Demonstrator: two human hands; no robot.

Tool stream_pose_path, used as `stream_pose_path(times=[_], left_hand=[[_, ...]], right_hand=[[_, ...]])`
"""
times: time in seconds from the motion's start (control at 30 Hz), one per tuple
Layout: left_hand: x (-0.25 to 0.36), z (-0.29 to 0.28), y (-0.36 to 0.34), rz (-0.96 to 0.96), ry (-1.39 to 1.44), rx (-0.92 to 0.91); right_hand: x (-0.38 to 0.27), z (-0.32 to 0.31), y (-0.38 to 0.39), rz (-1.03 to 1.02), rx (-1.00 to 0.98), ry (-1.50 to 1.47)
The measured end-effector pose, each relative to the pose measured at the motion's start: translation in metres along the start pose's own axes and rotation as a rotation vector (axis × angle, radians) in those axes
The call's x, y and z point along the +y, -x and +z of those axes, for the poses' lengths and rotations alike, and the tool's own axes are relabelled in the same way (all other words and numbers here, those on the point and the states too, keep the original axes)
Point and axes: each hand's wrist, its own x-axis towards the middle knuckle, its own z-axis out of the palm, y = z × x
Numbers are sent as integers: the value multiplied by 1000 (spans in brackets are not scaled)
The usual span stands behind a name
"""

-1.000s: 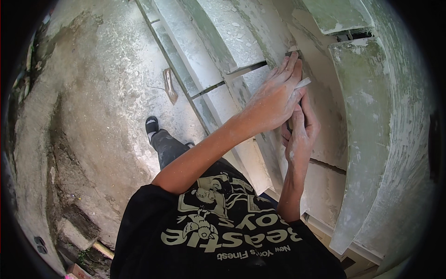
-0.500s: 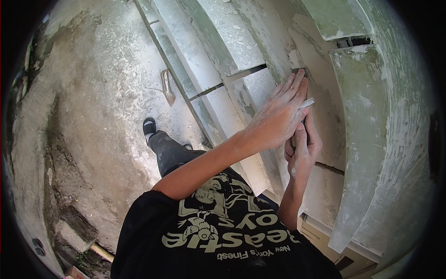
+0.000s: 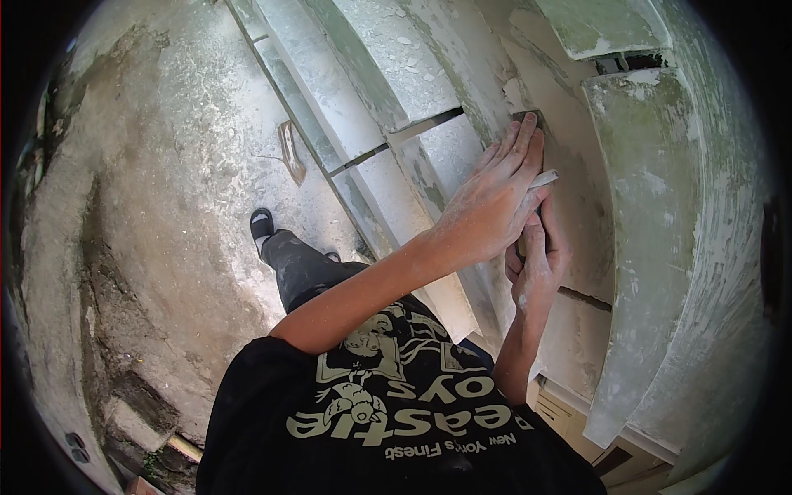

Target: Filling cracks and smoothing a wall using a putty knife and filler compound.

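Note:
My left hand (image 3: pixel 499 198), dusted with white powder, lies with its fingers stretched out and pressed along a dark flat tool (image 3: pixel 529 115), whose far end shows at the fingertips. Below it, my right hand (image 3: pixel 538 260) curls round the near part of the same tool. The hands hide most of it, so its exact kind is unclear. A pale whitish stick-like piece (image 3: pixel 544 179) pokes out beside the left hand's fingers; what it is I cannot make out. Beneath the tool is a beige, worn panel (image 3: pixel 582 219) with scraped patches.
Long pale slabs (image 3: pixel 363 74) with worn green coating run in steps to the left, split by dark gaps. A greenish curved slab (image 3: pixel 639 239) rises at the right. On the stained concrete floor (image 3: pixel 181 165) lies a brown strip (image 3: pixel 291 153), near my sandalled foot (image 3: pixel 261 223).
The whole view has shifted slightly, and both hands sit a little higher and further left in the picture. Their hold on the tool looks the same.

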Motion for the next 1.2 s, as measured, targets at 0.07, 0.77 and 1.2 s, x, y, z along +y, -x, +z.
stream_pose_path(times=[0.07, 0.77, 1.2], left_hand=[[-1, 3, 0, 12, -6, 13], [-5, 4, 0, 11, -38, -30], [8, 4, 1, -49, -36, -8]], right_hand=[[5, -2, -2, -7, 16, 25], [0, 6, -4, -80, 0, 65], [-4, -3, -3, -42, -19, 39]])
